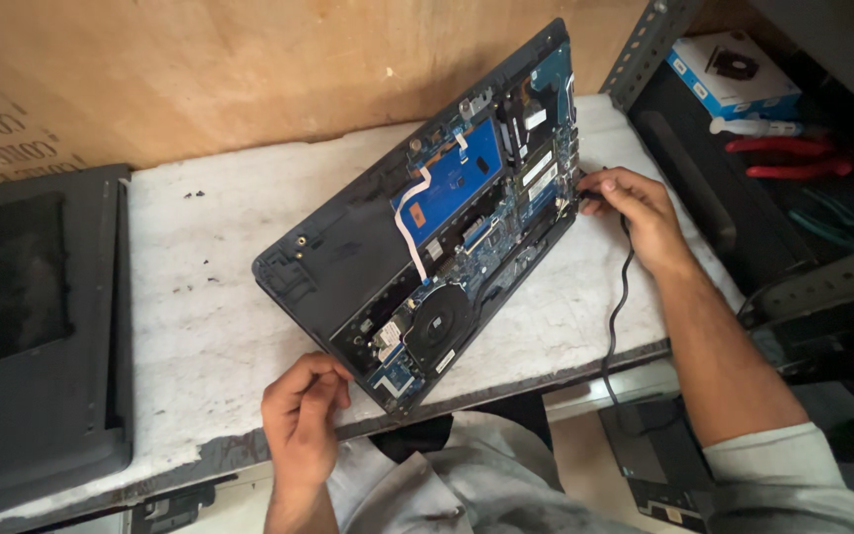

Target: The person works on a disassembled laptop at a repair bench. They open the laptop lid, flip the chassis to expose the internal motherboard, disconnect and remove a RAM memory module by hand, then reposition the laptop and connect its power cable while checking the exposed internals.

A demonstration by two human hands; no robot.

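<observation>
An opened laptop base (427, 237), its bottom cover off, stands tilted on the middle of the white, scuffed desk (200, 297), showing a blue circuit board, a round black fan near its near end and a white ribbon cable across the dark battery bay. Its near corner rests close to the desk's near edge; its far corner rises toward the wooden wall (249, 69).

The left hand (300, 420) has its grip curled against the near lower corner of the base, fingers together, propping it. The right hand (635, 213) is at the right edge of the base, its grip pinched on the plug of a black cable (617, 316), which hangs down over the desk's near edge.

On the left lies a dark grey panel (42, 326). On the right, a metal rack (793, 198) carries a blue-and-white box (733, 74) and red-handled pliers (793, 158).
</observation>
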